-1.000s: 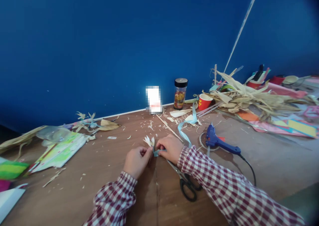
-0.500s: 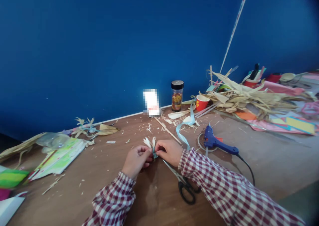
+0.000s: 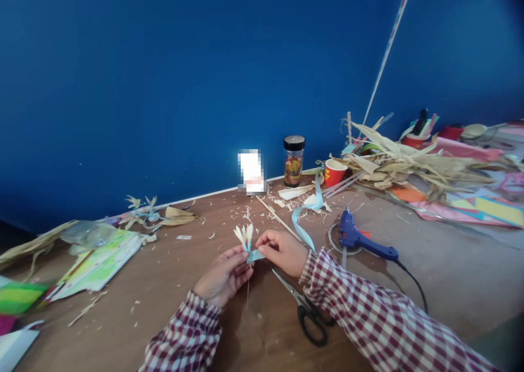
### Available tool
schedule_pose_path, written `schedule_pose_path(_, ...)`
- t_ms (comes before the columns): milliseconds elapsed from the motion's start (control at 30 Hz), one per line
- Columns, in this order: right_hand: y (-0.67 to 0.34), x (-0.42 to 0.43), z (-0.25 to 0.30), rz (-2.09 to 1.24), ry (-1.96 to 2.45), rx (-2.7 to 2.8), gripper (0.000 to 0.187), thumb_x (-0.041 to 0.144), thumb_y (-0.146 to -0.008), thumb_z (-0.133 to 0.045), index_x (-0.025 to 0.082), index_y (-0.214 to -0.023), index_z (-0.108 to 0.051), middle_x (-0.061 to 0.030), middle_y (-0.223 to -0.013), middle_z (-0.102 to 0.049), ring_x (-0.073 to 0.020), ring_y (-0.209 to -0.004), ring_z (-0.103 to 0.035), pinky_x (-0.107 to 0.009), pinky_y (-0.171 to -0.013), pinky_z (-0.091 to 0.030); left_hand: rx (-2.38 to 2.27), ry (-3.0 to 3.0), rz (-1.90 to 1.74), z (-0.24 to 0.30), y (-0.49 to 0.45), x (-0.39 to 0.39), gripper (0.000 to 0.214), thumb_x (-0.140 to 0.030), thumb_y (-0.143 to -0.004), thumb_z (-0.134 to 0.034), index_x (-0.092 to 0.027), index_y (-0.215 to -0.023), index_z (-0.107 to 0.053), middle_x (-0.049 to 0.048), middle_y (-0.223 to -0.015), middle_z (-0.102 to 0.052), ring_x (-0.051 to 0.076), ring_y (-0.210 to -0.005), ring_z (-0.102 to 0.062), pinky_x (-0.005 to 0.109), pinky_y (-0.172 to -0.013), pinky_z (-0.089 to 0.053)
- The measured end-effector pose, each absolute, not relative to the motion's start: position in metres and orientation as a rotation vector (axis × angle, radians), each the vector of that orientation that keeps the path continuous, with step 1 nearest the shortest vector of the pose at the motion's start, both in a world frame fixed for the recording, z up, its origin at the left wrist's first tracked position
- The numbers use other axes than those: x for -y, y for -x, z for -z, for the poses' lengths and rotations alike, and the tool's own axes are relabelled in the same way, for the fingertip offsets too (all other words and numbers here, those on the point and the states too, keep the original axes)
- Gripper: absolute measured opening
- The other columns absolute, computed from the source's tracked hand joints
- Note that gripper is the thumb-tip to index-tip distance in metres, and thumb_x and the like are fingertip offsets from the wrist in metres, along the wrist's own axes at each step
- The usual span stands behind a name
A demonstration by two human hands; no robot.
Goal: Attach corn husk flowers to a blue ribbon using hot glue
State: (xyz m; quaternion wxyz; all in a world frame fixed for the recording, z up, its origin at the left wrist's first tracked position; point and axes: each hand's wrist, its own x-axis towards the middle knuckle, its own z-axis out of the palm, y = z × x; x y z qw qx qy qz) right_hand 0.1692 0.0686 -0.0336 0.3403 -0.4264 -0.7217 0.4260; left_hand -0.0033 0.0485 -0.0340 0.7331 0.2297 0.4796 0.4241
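Between the fingertips of my left hand (image 3: 227,276) is a small flower (image 3: 244,235) of pale corn husk strips, its tips pointing up and away from me. A light blue ribbon (image 3: 257,255) wraps the flower's base. My right hand (image 3: 282,252) pinches the ribbon's short end and holds it out to the right. A thin stem or thread hangs below the left fingers. Black-handled scissors (image 3: 311,320) lie partly open on the table, just below my right wrist. A longer blue ribbon (image 3: 302,232) curls on the table beyond the right hand.
A blue glue gun (image 3: 360,238) with a cable lies to the right. Farther back stand a lidded jar (image 3: 293,164) and a red paper cup (image 3: 335,174). Dried corn husks (image 3: 397,167) are heaped at the right; a green-patterned sheet (image 3: 102,257) lies left. A wooden stick (image 3: 278,219) lies ahead.
My right hand has drawn the ribbon end out to the right, away from the flower. The left fingers have shifted lower, showing more of the flower. The view has moved slightly.
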Motion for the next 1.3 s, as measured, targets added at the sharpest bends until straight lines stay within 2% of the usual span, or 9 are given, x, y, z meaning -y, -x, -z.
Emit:
schedule_pose_path(367,-0.166,-0.066,0.036,-1.083,1.138,1.839,0.014,0.026,-0.081,-0.047,0.016,-0.082,-0.057,-0.0011,-0.073,-0.061,-0.0112,-0.066,-0.056,-0.022,-0.062,-0.044,-1.091,-0.491,-0.972,0.034,-0.003,-0.043,0.012,-0.004,-0.071,-0.059,-0.012,-0.08,-0.057,0.0009,-0.064,-0.062,0.007,-0.051,-0.059,0.019,-0.054,-0.053)
schedule_pose_path(533,-0.168,-0.06,0.023,-0.562,1.22,1.672,0.019,0.025,-0.079,-0.051,0.018,-0.096,-0.054,-0.0062,-0.096,-0.058,-0.0186,-0.091,-0.052,-0.032,-0.081,-0.041,-1.029,-0.381,-1.058,0.032,0.0,-0.043,0.015,-0.006,-0.07,-0.061,-0.015,-0.08,-0.055,-0.0004,-0.066,-0.062,0.009,-0.056,-0.062,0.021,-0.058,-0.054)
schedule_pose_path(600,-0.168,-0.055,0.017,-0.489,1.2,1.668,0.015,0.027,-0.08,-0.049,0.018,-0.09,-0.055,-0.0063,-0.09,-0.058,-0.0181,-0.086,-0.053,-0.031,-0.078,-0.041,-1.002,-0.355,-1.076,0.029,0.002,-0.043,0.015,-0.005,-0.071,-0.06,-0.016,-0.08,-0.054,-0.0013,-0.067,-0.062,0.008,-0.055,-0.061,0.02,-0.056,-0.054)
schedule_pose_path(700,-0.164,-0.047,0.014,-0.702,1.213,1.731,0.021,0.035,-0.082,-0.046,0.019,-0.075,-0.056,-0.0029,-0.068,-0.057,-0.0141,-0.062,-0.052,-0.026,-0.06,-0.042,-0.981,-0.334,-1.111,0.026,0.004,-0.044,0.014,-0.004,-0.072,-0.059,-0.016,-0.078,-0.055,-0.002,-0.067,-0.061,0.007,-0.053,-0.06,0.017,-0.054,-0.053)
schedule_pose_path(767,-0.159,-0.044,0.018,-0.961,1.209,1.736,0.029,0.04,-0.083,-0.043,0.019,-0.07,-0.057,-0.0016,-0.061,-0.057,-0.0123,-0.055,-0.052,-0.025,-0.054,-0.041,-0.969,-0.332,-1.136,0.025,0.004,-0.045,0.013,-0.004,-0.072,-0.058,-0.016,-0.077,-0.055,-0.0018,-0.068,-0.061,0.006,-0.055,-0.061,0.016,-0.055,-0.053)
schedule_pose_path(933,-0.149,-0.046,0.035,-1.565,1.086,1.519,0.029,0.04,-0.081,-0.046,0.015,-0.078,-0.06,-0.0038,-0.073,-0.064,-0.0108,-0.057,-0.057,-0.019,-0.045,-0.039,-0.951,-0.371,-1.134,0.03,0.005,-0.046,0.014,-0.007,-0.069,-0.063,-0.016,-0.076,-0.055,-0.0028,-0.063,-0.059,0.005,-0.05,-0.057,0.013,-0.049,-0.049)
schedule_pose_path(1067,-0.147,-0.049,0.036,-1.638,1.048,1.399,0.022,0.035,-0.076,-0.053,0.014,-0.074,-0.058,-0.0025,-0.069,-0.063,-0.0083,-0.054,-0.054,-0.016,-0.042,-0.036,-0.915,-0.476,-1.094,0.034,0.004,-0.044,0.014,-0.012,-0.068,-0.066,-0.016,-0.077,-0.056,-0.0016,-0.063,-0.059,0.007,-0.054,-0.058,0.015,-0.053,-0.05)
schedule_pose_path(1300,-0.148,-0.049,0.027,-1.676,1.113,1.309,0.02,0.032,-0.073,-0.054,0.014,-0.063,-0.053,0.0027,-0.055,-0.055,-0.005,-0.043,-0.046,-0.015,-0.038,-0.032,-0.942,-0.563,-1.057,0.033,0.001,-0.042,0.022,-0.015,-0.066,-0.068,-0.014,-0.086,-0.058,0.0022,-0.072,-0.063,0.011,-0.062,-0.061,0.02,-0.061,-0.051)
